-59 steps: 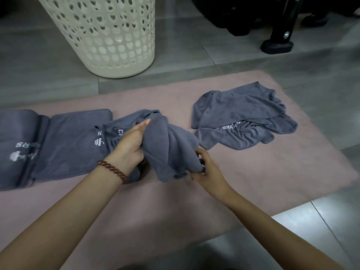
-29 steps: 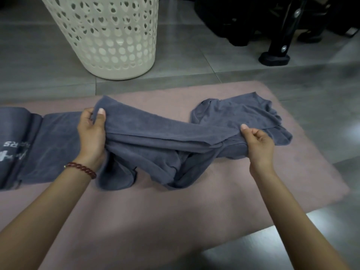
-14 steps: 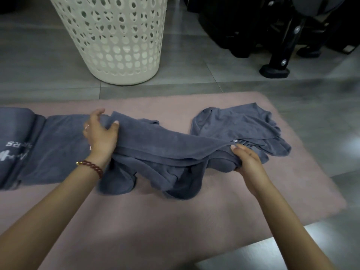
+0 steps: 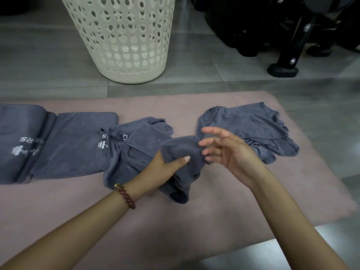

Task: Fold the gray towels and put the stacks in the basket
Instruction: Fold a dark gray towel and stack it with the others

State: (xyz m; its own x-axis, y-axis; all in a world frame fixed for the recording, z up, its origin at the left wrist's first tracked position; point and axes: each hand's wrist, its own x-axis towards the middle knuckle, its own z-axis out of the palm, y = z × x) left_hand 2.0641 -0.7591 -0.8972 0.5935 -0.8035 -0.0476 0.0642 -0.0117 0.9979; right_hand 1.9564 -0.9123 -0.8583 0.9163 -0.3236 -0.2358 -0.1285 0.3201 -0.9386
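Note:
A crumpled gray towel [image 4: 136,149] with white lettering lies bunched in the middle of the pink mat [image 4: 194,221]. My left hand [image 4: 165,166] grips a thick fold of it, thumb on top. My right hand [image 4: 228,151] hovers just right of that fold with fingers spread, fingertips at the cloth's edge and holding nothing. Another loose gray towel [image 4: 247,129] lies crumpled at the right of the mat. A folded gray towel [image 4: 72,141] lies flat at the left, beside a folded stack [image 4: 17,141] at the frame's edge. The cream perforated basket [image 4: 124,36] stands on the floor behind the mat.
Gray tiled floor [image 4: 321,110] surrounds the mat. A black stand with a round foot [image 4: 282,70] and dark equipment sit at the back right.
The towel was stretched wide between both hands; now it is bunched at the center. My left hand came right onto a fold, and my right hand let go and opened.

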